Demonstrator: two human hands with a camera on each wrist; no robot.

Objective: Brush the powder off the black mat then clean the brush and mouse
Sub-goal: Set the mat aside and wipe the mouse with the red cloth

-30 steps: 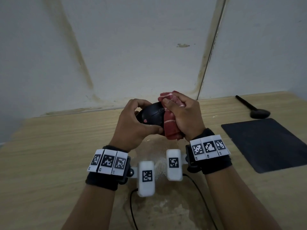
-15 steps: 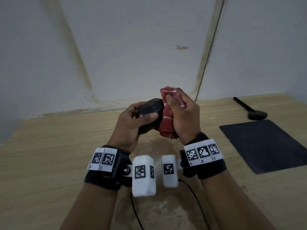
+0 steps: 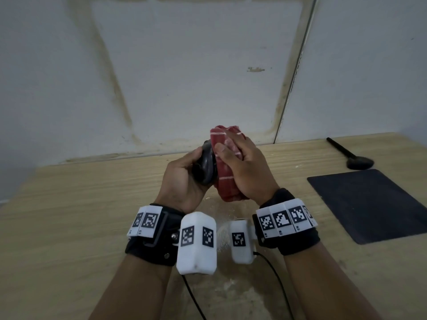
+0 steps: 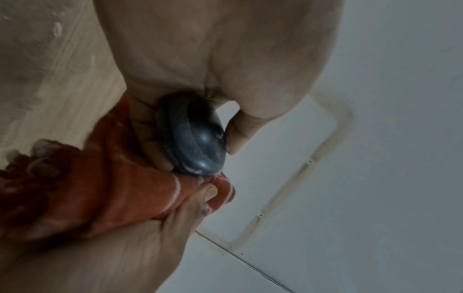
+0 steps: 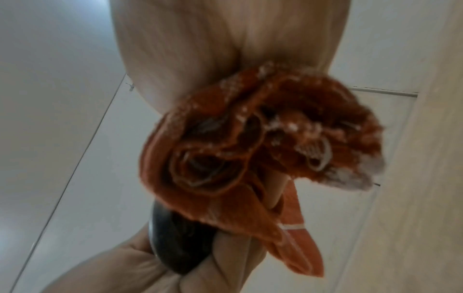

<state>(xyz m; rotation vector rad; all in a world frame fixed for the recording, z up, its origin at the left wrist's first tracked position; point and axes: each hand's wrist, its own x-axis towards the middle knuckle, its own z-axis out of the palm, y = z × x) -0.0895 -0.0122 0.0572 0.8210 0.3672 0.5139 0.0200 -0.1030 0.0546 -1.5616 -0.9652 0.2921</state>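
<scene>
Above the middle of the wooden table, my left hand (image 3: 184, 179) grips the black mouse (image 3: 205, 168) on edge, fingers curled round it. My right hand (image 3: 242, 172) holds a bunched red cloth (image 3: 225, 179) and presses it against the mouse's right side. The left wrist view shows the mouse (image 4: 198, 138) dusted with pale powder, the red cloth (image 4: 120, 190) against it. In the right wrist view the cloth (image 5: 250, 148) carries white powder specks, with the mouse (image 5: 180, 243) below it. The black mat (image 3: 367, 204) lies at the right, the black brush (image 3: 351, 155) beyond it.
White powder (image 3: 221, 229) is scattered on the table (image 3: 69, 227) below my wrists. A black cable (image 3: 275, 280) trails from the right wrist camera toward me. A stained white wall (image 3: 184, 77) stands close behind the table.
Both hands have risen a little. The left hand turned the mouse so that it stands on edge, and the right hand slid the cloth up along its side.
</scene>
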